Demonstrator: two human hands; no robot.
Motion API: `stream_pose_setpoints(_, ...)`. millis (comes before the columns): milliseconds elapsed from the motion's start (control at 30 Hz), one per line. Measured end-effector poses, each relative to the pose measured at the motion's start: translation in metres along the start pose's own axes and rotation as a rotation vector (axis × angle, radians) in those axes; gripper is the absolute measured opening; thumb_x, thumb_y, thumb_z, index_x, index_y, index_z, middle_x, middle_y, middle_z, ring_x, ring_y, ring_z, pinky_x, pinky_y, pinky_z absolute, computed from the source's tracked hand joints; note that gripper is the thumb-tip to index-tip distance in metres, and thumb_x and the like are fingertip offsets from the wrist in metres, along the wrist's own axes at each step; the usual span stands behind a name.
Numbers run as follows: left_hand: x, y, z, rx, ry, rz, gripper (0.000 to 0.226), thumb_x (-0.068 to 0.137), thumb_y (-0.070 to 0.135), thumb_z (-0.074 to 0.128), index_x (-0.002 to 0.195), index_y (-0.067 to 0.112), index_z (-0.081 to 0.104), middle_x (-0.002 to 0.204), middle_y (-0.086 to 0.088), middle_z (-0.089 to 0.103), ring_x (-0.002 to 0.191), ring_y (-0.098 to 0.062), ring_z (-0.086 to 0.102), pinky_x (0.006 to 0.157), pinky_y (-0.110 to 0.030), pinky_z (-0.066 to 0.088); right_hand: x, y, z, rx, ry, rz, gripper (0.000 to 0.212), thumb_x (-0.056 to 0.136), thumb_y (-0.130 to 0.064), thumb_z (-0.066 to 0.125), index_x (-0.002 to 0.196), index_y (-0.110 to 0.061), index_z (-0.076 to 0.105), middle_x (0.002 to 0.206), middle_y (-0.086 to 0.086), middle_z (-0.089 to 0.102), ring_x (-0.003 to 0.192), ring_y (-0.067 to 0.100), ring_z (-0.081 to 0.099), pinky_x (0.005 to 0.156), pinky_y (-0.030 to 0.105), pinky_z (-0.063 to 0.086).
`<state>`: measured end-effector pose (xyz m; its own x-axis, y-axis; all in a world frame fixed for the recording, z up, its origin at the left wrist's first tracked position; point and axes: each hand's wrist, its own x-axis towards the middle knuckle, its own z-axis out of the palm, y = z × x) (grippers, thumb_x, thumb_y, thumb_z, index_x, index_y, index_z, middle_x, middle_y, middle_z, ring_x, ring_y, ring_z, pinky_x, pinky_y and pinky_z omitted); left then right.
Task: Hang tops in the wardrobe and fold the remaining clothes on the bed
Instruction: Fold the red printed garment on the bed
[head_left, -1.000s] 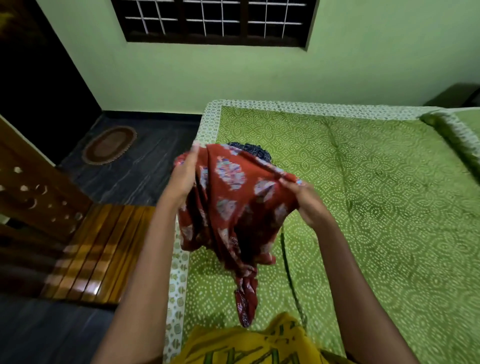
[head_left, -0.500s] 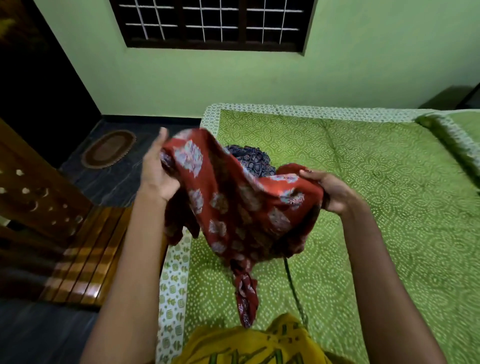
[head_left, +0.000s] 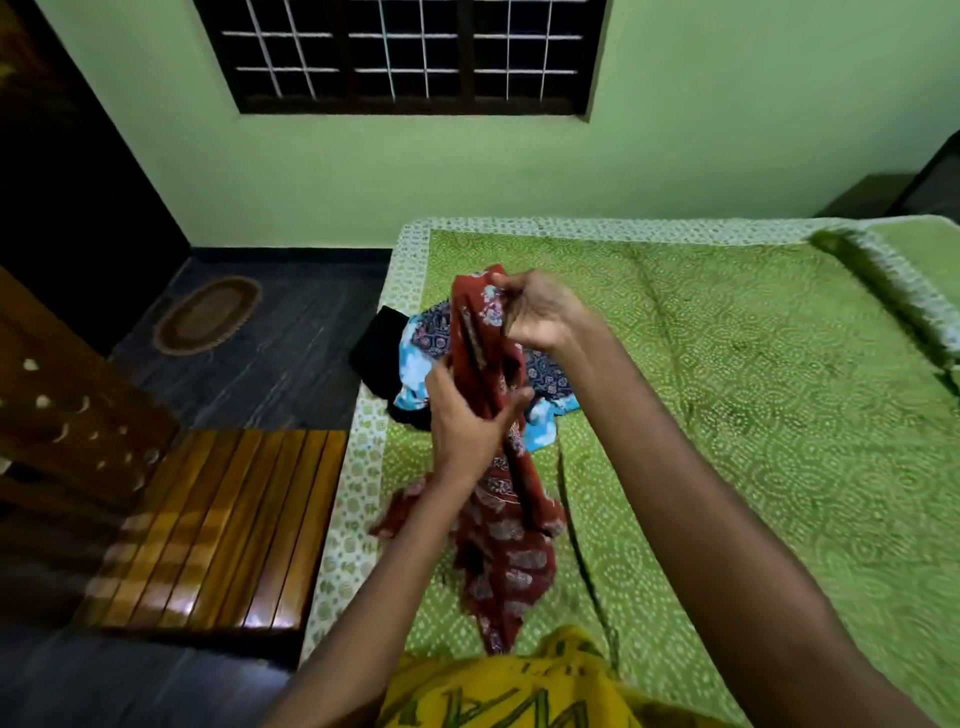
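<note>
A green wall (head_left: 675, 156) with a dark barred window (head_left: 405, 52) stands past the hands, a wooden bench (head_left: 218, 525) and small oval rug (head_left: 208, 314) on the dark floor (head_left: 270, 353) to their left.

1. Bed (head_left: 727, 415): right of floor (head_left: 270, 353), its far edge near wall (head_left: 675, 171).
2. Clothes pile (head_left: 415, 364): on bed, near its left edge.
3. Garment (head_left: 509, 545): above bed, before clothes pile, between both hands.
4. Right hand (head_left: 540, 317): above and behind left hand (head_left: 462, 421).
5. Rug (head_left: 208, 314): on floor, left of bed.
6. Chair (head_left: 208, 519): just left of bed.
7. Window (head_left: 400, 52): in wall, behind bed.
</note>
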<state>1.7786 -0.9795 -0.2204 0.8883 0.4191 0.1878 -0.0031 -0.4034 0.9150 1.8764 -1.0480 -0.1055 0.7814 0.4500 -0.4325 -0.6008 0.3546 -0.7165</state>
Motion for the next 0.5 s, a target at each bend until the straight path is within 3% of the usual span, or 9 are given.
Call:
stream_pose_setpoints(67, 0.016, 0.007, 0.003, -0.075, 0.025, -0.157, 0.058, 0.082, 0.026, 0.070, 0.128, -0.002, 0.047, 0.116, -0.007, 0.054, 0.109, -0.009, 0.050, 0.083, -0.014, 0.038, -0.005, 0.006, 0.010, -0.242, -0.152, 0.007, 0.027, 0.100, -0.006, 0.038, 0.078, -0.004, 0.053, 0.061, 0.006, 0.062, 0.051, 0.012, 0.061, 0.057, 0.023, 0.054)
stream_pose_setpoints(133, 0.035, 0.007, -0.003, -0.240, 0.011, -0.332, 0.017, 0.093, 0.007, 0.055, 0.107, -0.001, 0.060, 0.100, -0.016, 0.064, 0.085, -0.009, 0.062, 0.067, -0.018, 0.044, -0.007, 0.011, 0.012, -0.515, -0.240, -0.032, 0.015, 0.098, -0.010, 0.045, 0.094, -0.002, 0.058, 0.080, 0.013, 0.069, 0.071, 0.015, 0.068, 0.070, 0.027, 0.056)
stream_pose_setpoints(167, 0.040, 0.007, -0.006, -0.339, -0.001, -0.405, 0.012, 0.095, 0.005, 0.050, 0.103, 0.004, 0.059, 0.094, -0.013, 0.064, 0.076, -0.006, 0.062, 0.063, -0.017, 0.047, -0.007, 0.013, 0.008, -0.618, -0.209, -0.093, 0.013, 0.096, -0.009, 0.049, 0.105, -0.003, 0.056, 0.093, 0.018, 0.069, 0.082, 0.019, 0.069, 0.076, 0.030, 0.055)
stream_pose_setpoints(200, 0.045, 0.007, -0.009, -0.461, -0.003, -0.479, 0.013, 0.096, 0.011, 0.051, 0.106, 0.007, 0.057, 0.095, -0.009, 0.064, 0.077, -0.008, 0.062, 0.068, -0.019, 0.050, -0.003, 0.015, -0.002, -0.690, -0.147, -0.181, 0.015, 0.094, -0.005, 0.052, 0.108, -0.005, 0.053, 0.102, 0.021, 0.066, 0.086, 0.022, 0.066, 0.077, 0.030, 0.053)
stream_pose_setpoints(267, 0.050, 0.004, -0.017, -0.646, 0.023, -0.645, 0.035, 0.095, 0.030, 0.054, 0.118, 0.004, 0.055, 0.100, -0.012, 0.065, 0.085, -0.021, 0.064, 0.080, -0.034, 0.053, 0.003, 0.029, -0.034, -0.816, -0.046, -0.309, 0.026, 0.086, 0.007, 0.057, 0.104, -0.009, 0.050, 0.104, 0.021, 0.059, 0.087, 0.022, 0.058, 0.071, 0.022, 0.048)
stream_pose_setpoints(333, 0.056, 0.005, -0.025, -0.782, 0.019, -0.734, 0.042, 0.094, 0.039, 0.053, 0.115, 0.002, 0.055, 0.093, -0.013, 0.065, 0.078, -0.024, 0.063, 0.074, -0.037, 0.054, 0.004, 0.059, -0.068, -0.962, -0.061, -0.218, 0.043, 0.076, 0.012, 0.064, 0.112, -0.007, 0.049, 0.106, 0.016, 0.058, 0.090, 0.019, 0.055, 0.070, 0.014, 0.046)
stream_pose_setpoints(433, 0.058, 0.014, -0.033, -0.863, -0.059, -0.769, 0.048, 0.094, 0.046, 0.048, 0.114, 0.002, 0.056, 0.093, -0.013, 0.065, 0.079, -0.023, 0.063, 0.067, -0.036, 0.053, 0.006, 0.126, -0.098, -0.989, -0.108, -0.027, 0.082, 0.057, -0.007, 0.080, 0.128, -0.008, 0.040, 0.117, 0.006, 0.057, 0.102, 0.016, 0.056, 0.079, 0.013, 0.047)
stream_pose_setpoints(500, 0.059, 0.015, -0.036, -0.905, -0.086, -0.750, 0.049, 0.095, 0.046, 0.046, 0.115, 0.003, 0.057, 0.099, -0.013, 0.065, 0.082, -0.022, 0.063, 0.069, -0.034, 0.053, 0.007, 0.163, -0.099, -0.900, 0.011, -0.154, 0.091, 0.046, -0.029, 0.080, 0.124, -0.007, 0.039, 0.116, 0.003, 0.052, 0.102, 0.014, 0.054, 0.085, 0.014, 0.046)
